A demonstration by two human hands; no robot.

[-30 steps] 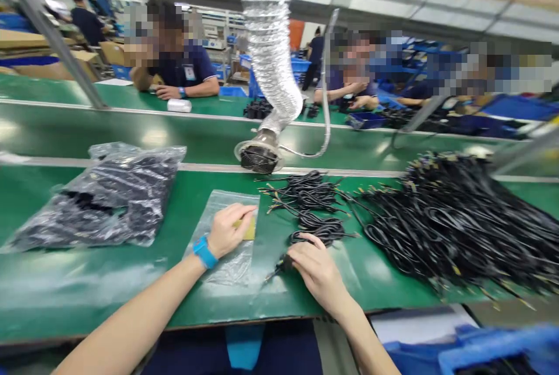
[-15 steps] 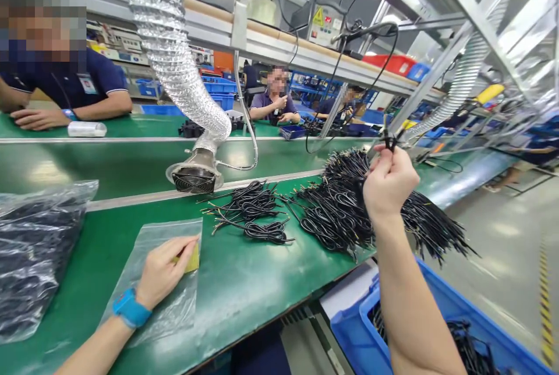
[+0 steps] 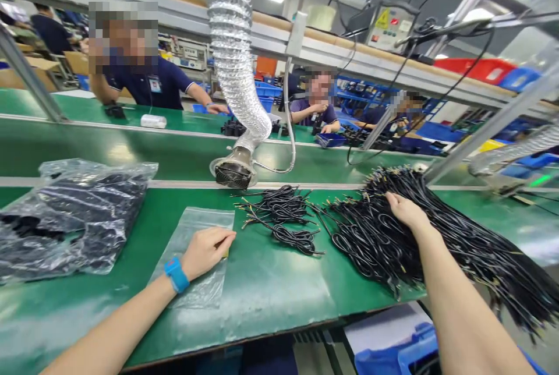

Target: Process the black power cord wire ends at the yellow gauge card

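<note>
My left hand [image 3: 207,251] rests on a clear zip bag [image 3: 183,235], its fingers pressed together over a small yellow piece [image 3: 226,253] that is mostly covered. A blue band circles that wrist. Stretched out to the right, my right hand [image 3: 407,213] is at the big heap of black cables [image 3: 371,247], its fingers close together on a black cable; the palm side is hidden. Between the hands lie two small groups of coiled black cables [image 3: 294,238] with bare, copper-coloured wire ends, on the green tabletop [image 3: 279,293].
A large plastic bag of black parts [image 3: 82,212] lies on the left. A silver duct [image 3: 231,43] with a fan [image 3: 234,174] hangs above the bench. Below the front edge is a blue crate [image 3: 393,357]. Co-workers [image 3: 152,81] sit across the bench.
My right hand carried a black cable from the small groups, up and rightward, and has come down onto the big heap. My left hand stays on the zip bag. The view swung right, then partly back.
</note>
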